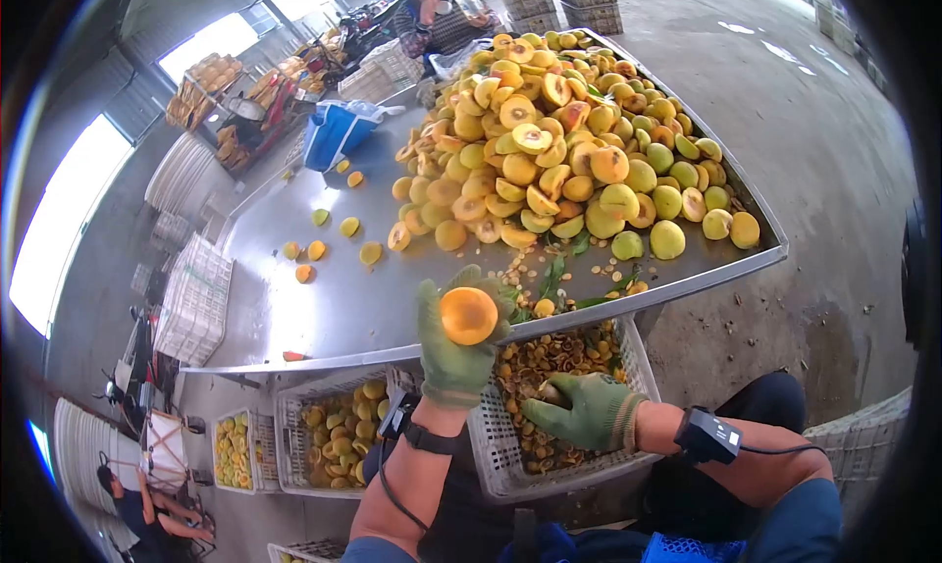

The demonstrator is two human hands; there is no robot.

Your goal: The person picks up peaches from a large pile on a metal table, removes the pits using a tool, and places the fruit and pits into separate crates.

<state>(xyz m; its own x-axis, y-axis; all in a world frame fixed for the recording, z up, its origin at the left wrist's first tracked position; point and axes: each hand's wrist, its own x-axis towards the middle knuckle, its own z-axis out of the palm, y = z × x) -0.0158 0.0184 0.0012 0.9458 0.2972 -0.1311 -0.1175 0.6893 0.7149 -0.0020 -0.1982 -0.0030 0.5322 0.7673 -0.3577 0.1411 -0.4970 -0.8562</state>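
Note:
My left hand (457, 367), in a green glove, grips a hollowed yellow peach half (469, 316) at the table's near edge, its cut side facing up. My right hand (587, 412), also gloved, is closed over a white crate (510, 477) of pits and scraps (549, 445). Something brownish shows at its fingers, but I cannot tell what it is. Beyond my left hand, a large heap of whole and halved peaches (535, 161) covers the metal table (339, 318). Loose pits and green leaves (552, 277) lie at the heap's near side.
A blue bin (334, 136) stands on the table's far left, with scattered peach halves (316, 250) nearby. Crates of peaches (343, 431) sit on the floor below left. Across the table is a person (446, 24); another person (147, 509) is at lower left.

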